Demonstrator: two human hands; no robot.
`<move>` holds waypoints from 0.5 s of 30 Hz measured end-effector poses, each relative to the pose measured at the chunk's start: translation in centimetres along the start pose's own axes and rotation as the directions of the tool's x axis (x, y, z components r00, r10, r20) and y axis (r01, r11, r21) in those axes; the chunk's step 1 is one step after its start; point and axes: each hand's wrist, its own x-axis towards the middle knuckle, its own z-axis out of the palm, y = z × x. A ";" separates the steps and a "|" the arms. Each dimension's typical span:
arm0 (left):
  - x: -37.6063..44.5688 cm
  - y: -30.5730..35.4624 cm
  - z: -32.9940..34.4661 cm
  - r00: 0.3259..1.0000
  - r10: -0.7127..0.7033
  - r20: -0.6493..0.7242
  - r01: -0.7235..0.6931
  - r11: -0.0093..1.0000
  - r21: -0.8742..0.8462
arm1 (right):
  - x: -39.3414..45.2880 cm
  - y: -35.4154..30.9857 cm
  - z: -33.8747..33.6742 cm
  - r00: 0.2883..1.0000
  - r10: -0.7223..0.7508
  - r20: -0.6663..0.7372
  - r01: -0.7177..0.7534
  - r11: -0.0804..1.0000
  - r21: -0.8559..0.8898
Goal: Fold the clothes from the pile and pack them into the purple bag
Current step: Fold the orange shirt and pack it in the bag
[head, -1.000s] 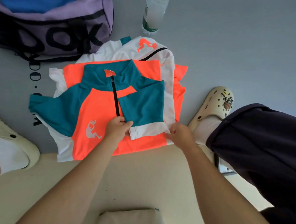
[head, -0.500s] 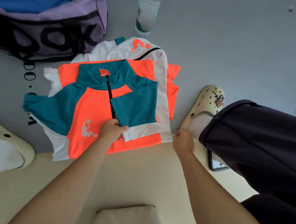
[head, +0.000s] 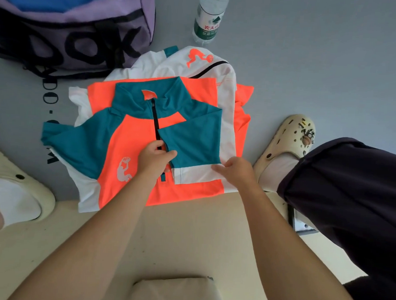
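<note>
An orange, teal and white zip shirt lies face up on the grey floor, its right sleeve folded across the chest. My left hand pinches the sleeve's inner edge near the zip. My right hand rests with fingers on the sleeve's white cuff. Under it lies a pile of similar white and orange clothes. The purple bag stands open at the upper left with blue cloth inside.
A water bottle stands behind the pile. A cream clog and dark trouser leg are at the right, another clog at the left. A beige mat and a cushion lie in front.
My right hand has moved from the shirt's lower right corner up onto the white cuff of the folded sleeve. My left hand stays on the sleeve edge by the zip.
</note>
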 end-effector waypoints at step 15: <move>1.4 1.2 -3.9 0.896 0.366 -0.252 -0.277 0.903 0.329 | 3.0 -6.2 -1.0 0.947 -0.011 -0.321 0.097 0.963 0.252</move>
